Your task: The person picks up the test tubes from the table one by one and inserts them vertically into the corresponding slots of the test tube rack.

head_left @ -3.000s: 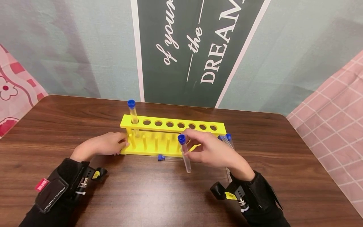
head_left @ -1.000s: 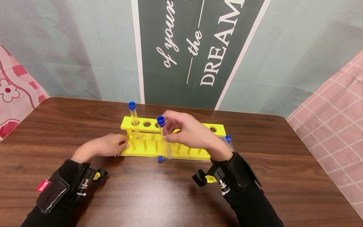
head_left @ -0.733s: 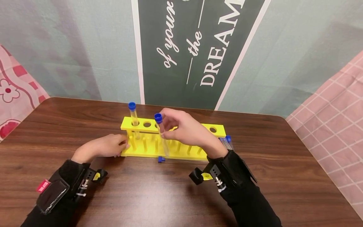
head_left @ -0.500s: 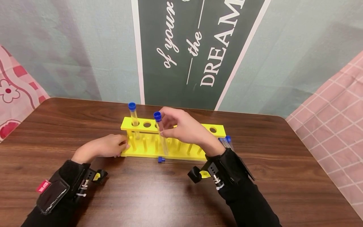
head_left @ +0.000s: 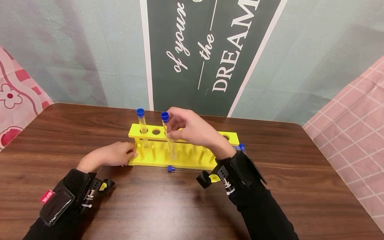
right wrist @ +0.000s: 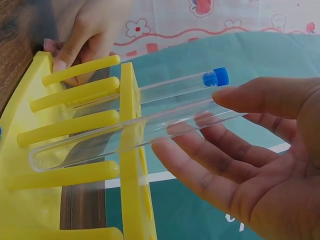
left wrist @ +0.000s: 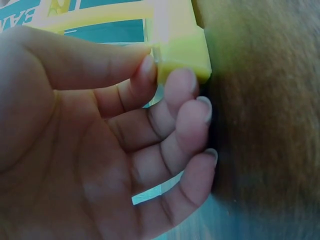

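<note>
My right hand pinches a clear test tube with a blue cap between thumb and fingers. The tube is nearly upright, its lower part in front of the yellow test tube rack, as the right wrist view also shows, with its bottom end near the pegs. With thumb and index finger, my left hand holds the rack's left end; its other fingers lie curled beside it. Another blue-capped tube stands in the leftmost hole. My right hand covers several holes.
A capped tube lies on the brown table along the rack's front edge. More blue-capped tubes lie by the rack's right end, partly behind my right arm. A curtain with lettering hangs behind the table.
My right hand has carried its tube leftward from the rack's right half to near the third hole, then raised it a little. My left hand stays at the rack's left end.
</note>
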`<state>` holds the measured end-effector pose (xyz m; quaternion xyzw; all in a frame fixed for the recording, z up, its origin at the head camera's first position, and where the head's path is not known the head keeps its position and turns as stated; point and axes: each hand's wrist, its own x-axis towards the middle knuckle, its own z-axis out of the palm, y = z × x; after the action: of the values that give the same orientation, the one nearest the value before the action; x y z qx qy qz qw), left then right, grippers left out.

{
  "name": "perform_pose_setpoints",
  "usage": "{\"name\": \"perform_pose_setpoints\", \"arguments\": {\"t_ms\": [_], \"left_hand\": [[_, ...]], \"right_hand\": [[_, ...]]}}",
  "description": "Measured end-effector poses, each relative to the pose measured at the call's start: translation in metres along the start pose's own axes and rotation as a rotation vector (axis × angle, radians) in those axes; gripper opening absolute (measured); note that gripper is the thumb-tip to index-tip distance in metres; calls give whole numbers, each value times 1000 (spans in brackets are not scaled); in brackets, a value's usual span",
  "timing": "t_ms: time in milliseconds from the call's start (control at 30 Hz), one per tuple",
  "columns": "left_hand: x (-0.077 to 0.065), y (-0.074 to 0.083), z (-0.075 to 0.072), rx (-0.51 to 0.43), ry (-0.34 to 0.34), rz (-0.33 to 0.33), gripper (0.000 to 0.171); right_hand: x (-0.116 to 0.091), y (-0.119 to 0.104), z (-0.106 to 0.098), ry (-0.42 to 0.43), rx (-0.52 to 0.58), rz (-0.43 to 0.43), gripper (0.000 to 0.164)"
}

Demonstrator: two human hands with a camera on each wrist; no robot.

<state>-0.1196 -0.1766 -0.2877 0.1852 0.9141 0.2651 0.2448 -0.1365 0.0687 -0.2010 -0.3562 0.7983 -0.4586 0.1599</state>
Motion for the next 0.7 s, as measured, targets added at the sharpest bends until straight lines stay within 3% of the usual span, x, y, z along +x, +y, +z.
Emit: {"name": "perform_pose_setpoints", "arguments": {"t_ms": [467, 700], "left_hand": [[0, 1, 0, -7, -9, -16, 17], [-1, 2, 0, -7, 1, -13, 17]], "right_hand": [[9, -7, -2, 34, 52, 23, 20], [14, -14, -6, 15, 16, 32, 21]]}}
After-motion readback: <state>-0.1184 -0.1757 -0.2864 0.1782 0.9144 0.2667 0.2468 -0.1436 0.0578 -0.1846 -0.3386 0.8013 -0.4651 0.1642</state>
